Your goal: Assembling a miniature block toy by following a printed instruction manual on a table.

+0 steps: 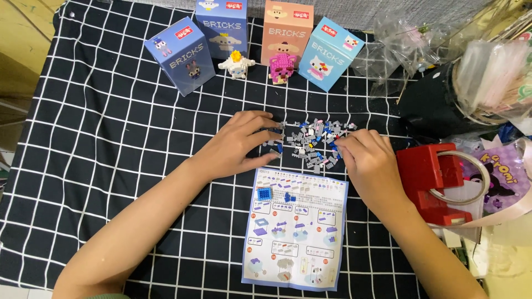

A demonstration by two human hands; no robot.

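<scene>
**Sorting Tiny Bricks, With Building Barely Begun**

Starting nearest the person, a pale blue paper instruction sheet with little step pictures (295, 230) lies flat on the black cloth with white grid lines (111, 138) that covers the worktop. Two small blue brick pieces (275, 195) sit on the top of the sheet. They look like the only bits set apart so far, so I think the build is just at its start and nearly all of it is left to do.

Just past the sheet lies the loose pile of tiny grey, white and blue plastic bricks (313, 143). It sits between the two hands. The left hand (238, 145) rests on the left edge of the pile, fingers stretched out and partly open, touching bricks. I cannot tell if it has hold of one. The right hand (370, 160) rests on the right edge of the pile with its fingers curled in, perhaps pinching a small piece, but that is hidden.

Beside the right hand stands a red plastic tape holder (429, 177).

Farther back stand two finished little brick figures, one white (236, 63) and one pink (281, 67), in front of four tall cardboard boxes (180, 55).
</scene>
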